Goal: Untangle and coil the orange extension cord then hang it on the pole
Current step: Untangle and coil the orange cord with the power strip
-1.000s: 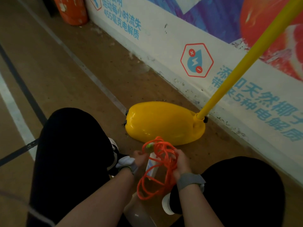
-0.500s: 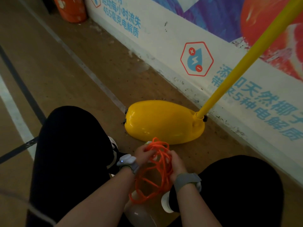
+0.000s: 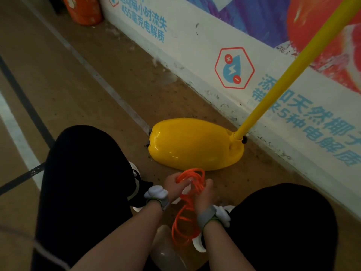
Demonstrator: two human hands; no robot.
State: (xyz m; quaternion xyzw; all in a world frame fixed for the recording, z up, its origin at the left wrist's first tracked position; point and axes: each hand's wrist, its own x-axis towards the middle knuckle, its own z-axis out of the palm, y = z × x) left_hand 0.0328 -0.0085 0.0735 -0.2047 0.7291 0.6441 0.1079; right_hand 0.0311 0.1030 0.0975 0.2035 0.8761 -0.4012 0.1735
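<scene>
The orange extension cord (image 3: 187, 212) hangs in several loose loops between my knees, its top bunched at my hands and its lower loops dangling toward the floor. My left hand (image 3: 172, 184) grips the upper left of the bundle. My right hand (image 3: 204, 194) grips the loops on the right side. The yellow pole (image 3: 291, 73) rises slanting up to the right from a rounded yellow base (image 3: 193, 143) just beyond my hands.
A printed wall banner (image 3: 224, 55) runs along the right, close behind the base. An orange container (image 3: 86, 10) stands at the far end by the wall. My black-clad knees (image 3: 84, 182) flank the cord. A pale rounded object (image 3: 166, 253) lies below the loops.
The cord's loops have drawn in narrower and hang lower. My left hand has closed onto the top of the bundle, nearer my right hand.
</scene>
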